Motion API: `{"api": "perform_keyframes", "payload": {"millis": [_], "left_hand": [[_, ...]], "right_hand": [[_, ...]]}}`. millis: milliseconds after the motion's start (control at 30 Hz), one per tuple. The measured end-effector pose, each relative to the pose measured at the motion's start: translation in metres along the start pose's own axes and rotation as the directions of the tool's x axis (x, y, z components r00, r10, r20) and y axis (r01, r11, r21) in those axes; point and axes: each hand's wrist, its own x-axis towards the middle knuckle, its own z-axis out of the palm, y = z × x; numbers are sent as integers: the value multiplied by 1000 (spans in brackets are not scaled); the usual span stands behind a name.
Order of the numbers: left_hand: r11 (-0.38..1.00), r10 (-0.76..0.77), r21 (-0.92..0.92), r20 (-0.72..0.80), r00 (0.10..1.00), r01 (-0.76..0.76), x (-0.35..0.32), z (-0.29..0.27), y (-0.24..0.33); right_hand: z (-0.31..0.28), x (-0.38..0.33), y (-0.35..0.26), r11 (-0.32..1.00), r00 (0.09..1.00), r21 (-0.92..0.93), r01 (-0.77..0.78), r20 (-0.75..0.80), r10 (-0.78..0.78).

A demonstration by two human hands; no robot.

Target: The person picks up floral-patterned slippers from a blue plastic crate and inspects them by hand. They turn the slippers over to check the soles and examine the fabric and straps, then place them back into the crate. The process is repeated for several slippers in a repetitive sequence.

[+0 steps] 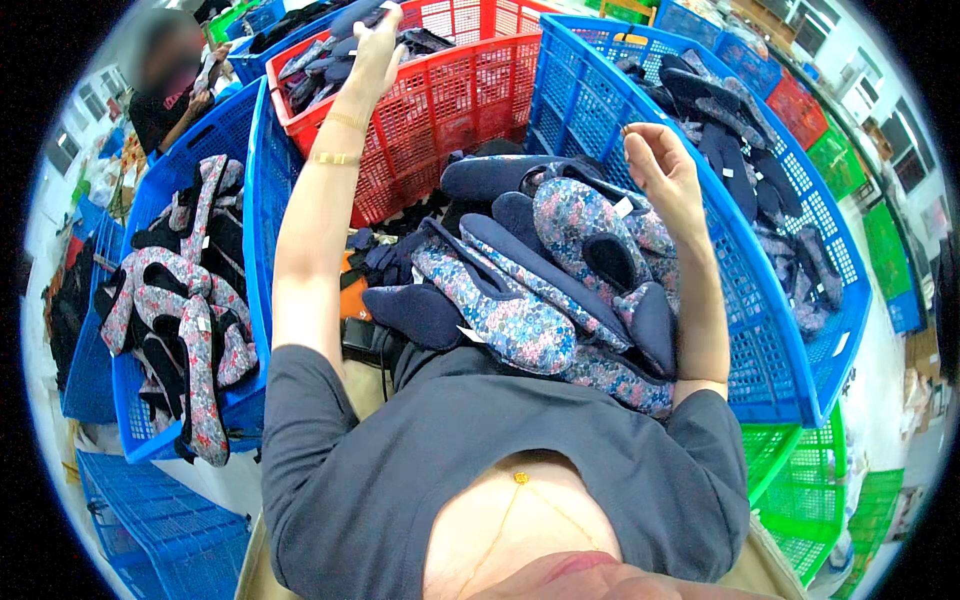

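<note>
My left hand point(378, 52) is stretched far out over the red basket point(440, 110), thumb and fingers apart. Beside its fingers is a navy slipper point(350, 18), and the hand does not look closed around it. My right hand point(662, 172) is raised over the right side of my lap, its fingers curled in a pinch. A tiny dark bit shows at its fingertips, too small to name. Across my lap lies a heap of floral slippers point(520, 325) with navy linings; a navy sole point(418, 315) faces up at its left. Small white tags stick out from several.
To my left, a blue basket point(258, 200) holds grey-and-red floral slippers point(180, 290). A tall blue basket point(750, 320) on my right holds more navy ones point(735, 165). Green baskets point(800, 500) stand lower right. Another person point(160, 110) is at the far left.
</note>
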Motion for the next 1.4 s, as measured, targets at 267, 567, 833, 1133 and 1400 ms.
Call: {"api": "perform_keyframes", "payload": {"millis": [267,567,833,1133,1400], "left_hand": [[862,-461,505,745,482,45,-198,9,27],[883,-421,470,784,456,7,-231,22,17],[992,-103,126,717,689,16,-266,69,60],[957,-277,63,481,832,283,-201,51,36],[889,-99,437,476,874,-137,-263,24,22]], "right_hand": [[-36,-18,3,853,943,-521,3,285,170],[-13,-29,10,920,944,-389,53,320,81],[25,-29,-48,924,925,40,379,-55,-377],[33,-12,3,976,962,3,-218,167,214],[33,-10,50,902,901,109,-419,171,398]]}}
